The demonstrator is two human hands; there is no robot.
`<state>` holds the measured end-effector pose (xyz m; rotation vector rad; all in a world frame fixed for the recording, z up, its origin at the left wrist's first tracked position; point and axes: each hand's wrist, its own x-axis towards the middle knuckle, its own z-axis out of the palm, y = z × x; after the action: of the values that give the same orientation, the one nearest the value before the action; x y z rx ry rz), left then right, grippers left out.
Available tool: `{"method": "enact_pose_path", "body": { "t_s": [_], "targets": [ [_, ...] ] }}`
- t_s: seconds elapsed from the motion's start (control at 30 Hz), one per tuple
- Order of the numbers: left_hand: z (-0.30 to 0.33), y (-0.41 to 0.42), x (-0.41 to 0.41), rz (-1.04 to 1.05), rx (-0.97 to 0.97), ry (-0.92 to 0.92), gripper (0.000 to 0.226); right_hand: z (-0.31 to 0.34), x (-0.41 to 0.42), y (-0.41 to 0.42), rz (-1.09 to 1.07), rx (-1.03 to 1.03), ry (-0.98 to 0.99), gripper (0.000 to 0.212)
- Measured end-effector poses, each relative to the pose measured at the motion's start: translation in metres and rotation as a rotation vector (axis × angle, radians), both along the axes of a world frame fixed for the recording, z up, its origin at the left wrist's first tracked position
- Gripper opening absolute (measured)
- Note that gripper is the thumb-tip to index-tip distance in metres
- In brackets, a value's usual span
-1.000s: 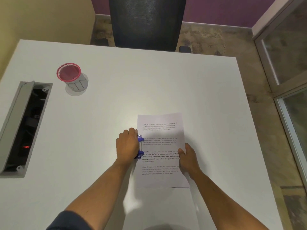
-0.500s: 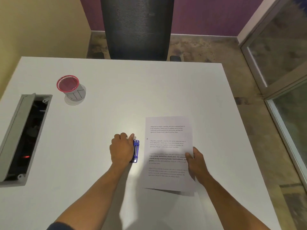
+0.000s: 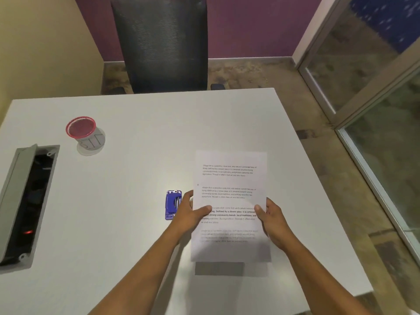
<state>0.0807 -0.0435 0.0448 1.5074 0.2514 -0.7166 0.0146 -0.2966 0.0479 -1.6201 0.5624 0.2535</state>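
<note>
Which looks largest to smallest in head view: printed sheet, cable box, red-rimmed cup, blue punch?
Tied first: printed sheet, cable box (sheet is lifted nearer the camera, so unsure).
Then red-rimmed cup.
Last, blue punch.

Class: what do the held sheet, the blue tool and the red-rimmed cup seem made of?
Sheet: thin matte white paper, printed text. Blue tool: probably glossy plastic with a silvery metal part. Red-rimmed cup: apparently wire mesh, see-through wall.

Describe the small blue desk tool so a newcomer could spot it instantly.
Start at the white rectangular table. Near its middle, just left of the left hand gripping the printed paper sheet, lies the small blue flat desk tool. It is the only blue item on the tabletop.
</note>
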Motion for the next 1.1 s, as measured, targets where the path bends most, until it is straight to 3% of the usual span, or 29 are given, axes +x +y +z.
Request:
{"method": "enact_pose_path", "body": {
  "t_s": [0.17,0.5,0.73,1.1],
  "targets": [
    [-0.005,-0.024,-0.002,0.064,0.036,-0.043,0.041,-0.003,-0.01,-0.011,-0.033,0.055,-0.011,0.035],
    [0.001,-0.122,0.026,0.219,0.053,-0.089,0.034,-0.008,0.015,-0.113,0.027,0.021,0.06,0.04],
    [-0.011,-0.188,0.079,0.205,0.096,-0.106,0.037,-0.018,0.07,-0.169,-0.028,-0.066,0.038,0.03],
    [-0.05,-0.246,0.205,0.152,0.255,-0.209,0.041,-0.051,0.193,-0.225,-0.081,-0.21,-0.006,0.031]
  ]
}}
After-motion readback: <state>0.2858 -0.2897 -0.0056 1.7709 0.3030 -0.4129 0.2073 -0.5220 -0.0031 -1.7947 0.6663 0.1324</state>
